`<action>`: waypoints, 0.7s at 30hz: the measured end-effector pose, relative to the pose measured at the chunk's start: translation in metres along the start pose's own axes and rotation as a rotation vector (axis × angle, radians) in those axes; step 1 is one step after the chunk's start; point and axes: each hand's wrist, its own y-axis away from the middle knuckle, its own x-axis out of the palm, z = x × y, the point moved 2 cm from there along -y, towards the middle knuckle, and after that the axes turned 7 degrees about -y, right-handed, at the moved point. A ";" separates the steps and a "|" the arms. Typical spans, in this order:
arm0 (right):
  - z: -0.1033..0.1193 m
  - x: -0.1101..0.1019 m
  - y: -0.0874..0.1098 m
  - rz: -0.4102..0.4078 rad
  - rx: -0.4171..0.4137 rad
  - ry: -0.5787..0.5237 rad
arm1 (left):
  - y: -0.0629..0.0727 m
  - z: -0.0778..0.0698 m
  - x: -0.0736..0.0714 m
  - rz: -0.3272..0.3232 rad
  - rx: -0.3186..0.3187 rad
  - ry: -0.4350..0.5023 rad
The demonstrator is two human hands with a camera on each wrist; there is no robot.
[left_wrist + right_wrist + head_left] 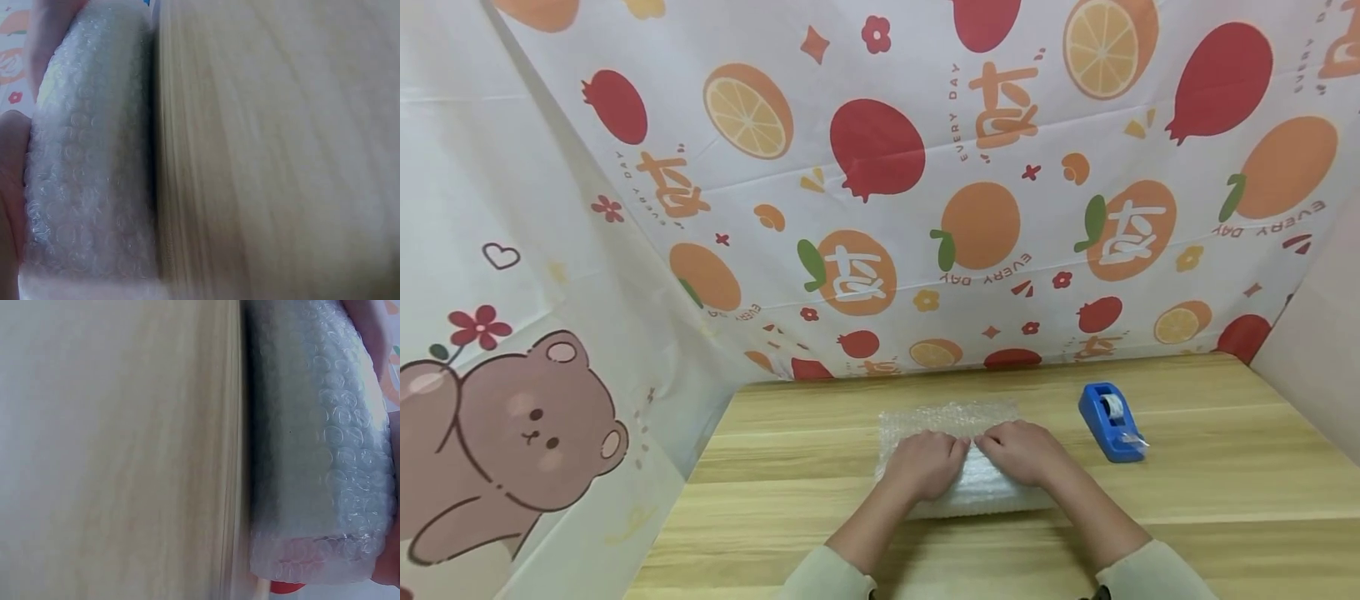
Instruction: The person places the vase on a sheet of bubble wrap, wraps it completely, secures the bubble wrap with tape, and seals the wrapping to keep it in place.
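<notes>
A bundle of clear bubble wrap (988, 490) lies on the wooden table, with a flat flap of the sheet spreading out beyond the hands. Over its left half, my left hand (925, 463) grips the wrap with curled fingers. My right hand (1019, 451) holds the right half the same way, and the two thumbs nearly meet at the middle. Both wrist views show the near side of the bubble wrap (94, 156) as a thick rounded roll. Whatever lies inside is too blurred by the plastic to tell. The fingertips are mostly hidden on the far side.
A blue tape dispenser (1108, 429) with a strip of clear tape at its front stands right of the hands. The wooden table (775, 492) reaches back to a fruit-print cloth (880, 217). A bear-print cloth (535, 442) hangs along the left.
</notes>
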 end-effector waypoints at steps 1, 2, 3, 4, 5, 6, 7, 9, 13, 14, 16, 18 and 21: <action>0.000 -0.001 -0.001 0.007 0.006 -0.011 | -0.001 0.000 -0.001 0.006 -0.005 0.012; 0.000 -0.002 -0.002 0.014 0.011 -0.021 | -0.001 0.001 -0.001 0.012 -0.009 0.022; 0.000 -0.002 -0.003 0.020 0.017 -0.031 | -0.002 0.001 -0.002 0.021 -0.013 0.035; 0.000 -0.003 -0.004 0.025 0.021 -0.037 | -0.003 0.002 -0.002 0.030 -0.017 0.046; 0.000 -0.004 -0.005 0.030 0.023 -0.042 | -0.004 0.002 -0.003 0.039 -0.021 0.058; 0.000 -0.004 -0.006 0.036 0.024 -0.046 | -0.004 0.003 -0.003 0.048 -0.025 0.067; 0.000 -0.004 -0.006 0.042 0.026 -0.047 | -0.005 0.004 -0.003 0.055 -0.028 0.074; -0.001 -0.005 -0.008 0.051 0.026 -0.049 | -0.006 0.004 -0.004 0.063 -0.029 0.086; -0.002 -0.007 -0.011 0.059 0.030 -0.052 | -0.009 0.007 -0.004 0.054 -0.037 0.116; -0.002 -0.008 -0.012 0.059 0.028 -0.051 | -0.010 0.007 -0.003 0.050 -0.039 0.127; -0.003 -0.008 -0.013 0.062 0.035 -0.055 | -0.012 0.008 -0.003 0.043 -0.046 0.144; -0.004 -0.009 -0.014 0.071 0.046 -0.062 | -0.013 0.009 -0.002 0.039 -0.051 0.154; -0.004 -0.009 -0.017 0.078 0.064 -0.073 | -0.016 0.012 -0.001 0.034 -0.058 0.159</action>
